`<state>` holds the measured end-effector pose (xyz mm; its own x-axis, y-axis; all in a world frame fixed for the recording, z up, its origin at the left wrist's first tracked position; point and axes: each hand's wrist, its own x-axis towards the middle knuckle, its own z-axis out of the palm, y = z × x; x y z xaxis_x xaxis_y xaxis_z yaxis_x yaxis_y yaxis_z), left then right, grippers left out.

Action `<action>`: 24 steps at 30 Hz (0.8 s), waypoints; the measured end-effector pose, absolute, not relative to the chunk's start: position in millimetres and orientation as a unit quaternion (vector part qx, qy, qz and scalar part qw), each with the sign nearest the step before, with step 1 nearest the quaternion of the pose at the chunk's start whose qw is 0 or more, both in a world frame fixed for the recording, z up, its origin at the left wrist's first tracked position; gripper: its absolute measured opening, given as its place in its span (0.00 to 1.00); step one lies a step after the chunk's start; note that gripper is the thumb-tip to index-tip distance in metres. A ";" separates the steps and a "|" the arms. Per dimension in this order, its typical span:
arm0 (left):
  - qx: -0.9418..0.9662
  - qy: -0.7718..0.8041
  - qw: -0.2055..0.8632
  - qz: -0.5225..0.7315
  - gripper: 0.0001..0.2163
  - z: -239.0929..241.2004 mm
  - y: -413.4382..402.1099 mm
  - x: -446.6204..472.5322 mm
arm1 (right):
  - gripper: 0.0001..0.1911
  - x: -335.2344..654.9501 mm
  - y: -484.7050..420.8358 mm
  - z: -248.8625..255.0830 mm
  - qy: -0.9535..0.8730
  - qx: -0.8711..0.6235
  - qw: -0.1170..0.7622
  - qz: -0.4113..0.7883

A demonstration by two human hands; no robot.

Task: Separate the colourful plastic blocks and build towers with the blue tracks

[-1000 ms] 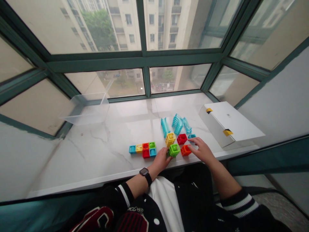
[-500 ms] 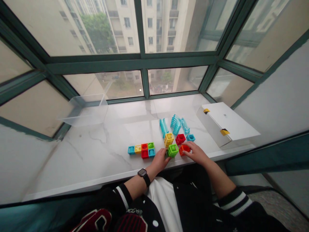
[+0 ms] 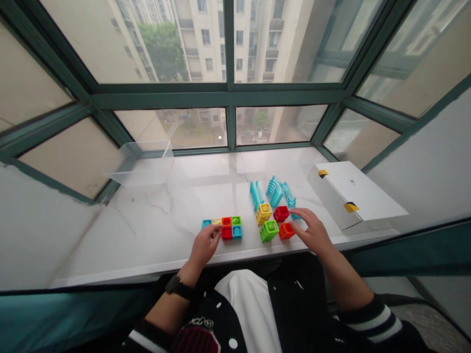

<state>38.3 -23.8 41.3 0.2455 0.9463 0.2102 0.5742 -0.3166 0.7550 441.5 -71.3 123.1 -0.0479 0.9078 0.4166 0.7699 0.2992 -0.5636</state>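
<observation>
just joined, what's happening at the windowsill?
A seated person is handling toy cubes on a marble sill. The left hand touches the left end of a joined cube cluster. The right hand lies over a teal cube beside the red cube, orange cube, green cube and yellow cube; its grip is unclear. Teal track pieces, a white box and a clear bin sit behind.

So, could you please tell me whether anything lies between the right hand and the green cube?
Yes. The orange cube sits on the marble sill directly between the right hand and the green cube, close against the green one's right side; the hand is at the orange cube's other side.
</observation>
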 end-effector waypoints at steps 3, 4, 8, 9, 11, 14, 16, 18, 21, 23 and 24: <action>0.736 0.556 0.174 0.344 0.13 32.3 -26.9 4.6 | 0.13 408.5 -70.1 143.9 -0.720 -0.551 0.416 0.074; 0.738 0.562 0.152 0.341 0.15 29.9 -27.4 -1.6 | 0.13 395.4 -69.3 149.3 -0.725 -0.535 0.427 0.077; 0.762 0.562 0.108 0.304 0.20 24.1 -19.8 -5.8 | 0.14 341.2 -60.6 159.6 -0.759 -0.459 0.447 0.115; 0.770 0.558 0.106 0.292 0.21 22.8 -15.6 -3.8 | 0.15 328.7 -57.0 158.2 -0.772 -0.442 0.436 0.134; 0.783 0.552 0.107 0.268 0.24 19.4 -5.9 1.0 | 0.17 306.5 -49.0 149.2 -0.799 -0.422 0.390 0.174; 0.795 0.546 0.117 0.237 0.26 13.2 7.3 6.6 | 0.23 282.0 -37.7 121.3 -0.840 -0.420 0.270 0.214; 0.799 0.544 0.124 0.224 0.25 9.7 13.0 8.2 | 0.27 271.7 -32.4 98.4 -0.844 -0.447 0.195 0.225; 0.798 0.546 0.129 0.219 0.23 7.3 15.9 8.2 | 0.30 265.0 -29.0 78.1 -0.843 -0.465 0.140 0.232; 0.797 0.547 0.132 0.222 0.22 5.6 16.0 6.8 | 0.34 258.7 -27.0 59.5 -0.841 -0.481 0.111 0.220; 0.798 0.542 0.132 0.229 0.21 5.0 14.2 6.1 | 0.35 255.5 -27.1 54.4 -0.839 -0.494 0.102 0.207; 0.798 0.540 0.131 0.233 0.21 4.7 13.1 5.9 | 0.36 254.0 -27.3 53.3 -0.837 -0.500 0.095 0.202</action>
